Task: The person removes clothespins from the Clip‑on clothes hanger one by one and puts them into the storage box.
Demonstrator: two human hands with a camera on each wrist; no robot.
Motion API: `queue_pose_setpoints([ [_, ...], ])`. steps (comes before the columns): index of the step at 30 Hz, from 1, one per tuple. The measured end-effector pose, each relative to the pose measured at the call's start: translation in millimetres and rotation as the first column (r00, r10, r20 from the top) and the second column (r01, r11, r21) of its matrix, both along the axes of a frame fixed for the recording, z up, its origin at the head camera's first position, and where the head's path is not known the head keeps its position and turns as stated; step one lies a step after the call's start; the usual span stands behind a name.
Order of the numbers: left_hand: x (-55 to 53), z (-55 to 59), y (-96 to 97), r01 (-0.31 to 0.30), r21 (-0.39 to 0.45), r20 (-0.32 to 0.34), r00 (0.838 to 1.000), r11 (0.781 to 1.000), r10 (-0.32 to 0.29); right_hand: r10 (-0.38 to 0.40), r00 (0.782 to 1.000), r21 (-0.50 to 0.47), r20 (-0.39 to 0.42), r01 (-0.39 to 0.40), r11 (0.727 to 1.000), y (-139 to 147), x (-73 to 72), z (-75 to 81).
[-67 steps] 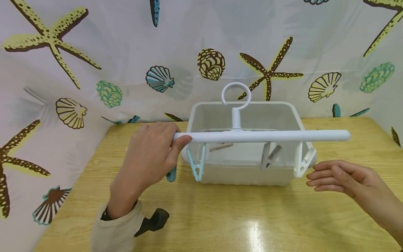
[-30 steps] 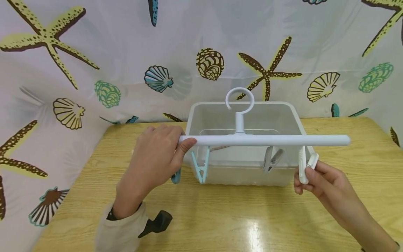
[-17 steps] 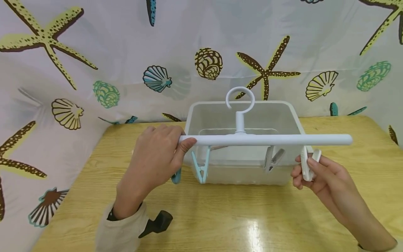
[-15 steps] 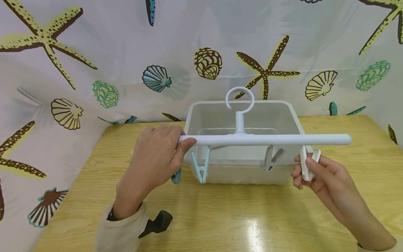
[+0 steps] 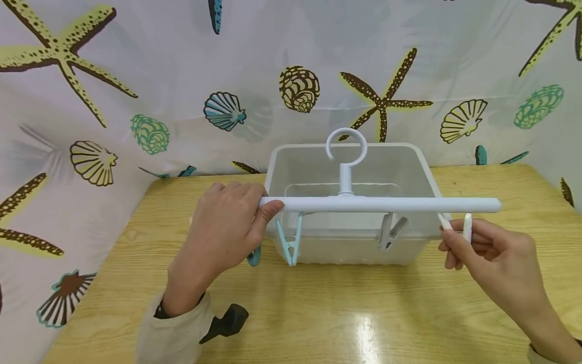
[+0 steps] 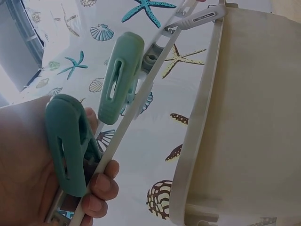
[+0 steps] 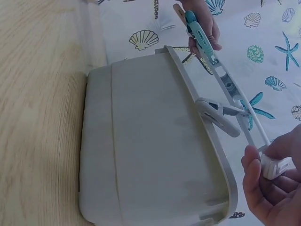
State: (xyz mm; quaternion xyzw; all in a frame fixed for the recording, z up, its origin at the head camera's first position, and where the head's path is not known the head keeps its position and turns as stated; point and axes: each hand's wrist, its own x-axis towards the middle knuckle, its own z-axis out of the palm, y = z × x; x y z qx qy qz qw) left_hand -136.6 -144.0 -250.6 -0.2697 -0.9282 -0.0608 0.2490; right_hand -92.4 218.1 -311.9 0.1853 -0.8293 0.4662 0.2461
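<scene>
Left hand (image 5: 223,227): fingers and thumb wrapped round the left end of the hanger (image 5: 386,204). Right hand (image 5: 504,258): thumb and fingers pinched on a white clip (image 5: 468,227), just below the bar toward its right end; whether the clip bites on the hanger cannot be told.

Hanger: white, straight bar, round hook upright at centre, held roughly level above the near side of the bin (image 5: 336,250).

Other clips, left to right: dark teal clip (image 5: 255,257), partly behind the left hand; light teal clip (image 5: 291,245), hanging, handles spread in a V; grey clip (image 5: 386,232), hanging likewise, well apart from it.

Bin: pale, open-topped, on the far part of the wooden table (image 5: 295,313).

Left wrist view: fingertips (image 6: 104,187) curled over the rail, hidden in the head view. Right wrist view: a tan clip (image 7: 179,13) beside the teal pair, at the hanger's left end, not plainly seen from above.
</scene>
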Motion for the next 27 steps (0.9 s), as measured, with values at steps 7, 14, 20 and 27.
queue_pose_setpoints([
  [7,1.8,0.5,0.8,0.01,-0.02,0.008,1.0,1.0,-0.01,-0.118,0.963,0.195,-0.244,0.168,0.966,1.0,-1.4,2.1],
  [14,3.2,0.5,-0.5,0.002,-0.031,0.013,1.0,1.0,-0.001,-0.135,0.911,0.345,-0.389,0.28,0.896,6.7,-3.0,0.1],
  [20,3.6,1.5,-2.4,-0.013,-0.014,0.018,1.0,1.0,0.013,-0.13,0.909,0.405,-0.396,0.3,0.864,5.7,-1.6,0.9],
  [27,3.4,3.1,-3.8,-0.024,0.0,0.021,0.999,1.0,0.024,-0.132,0.884,0.44,-0.448,0.346,0.829,3.5,-0.2,3.5],
])
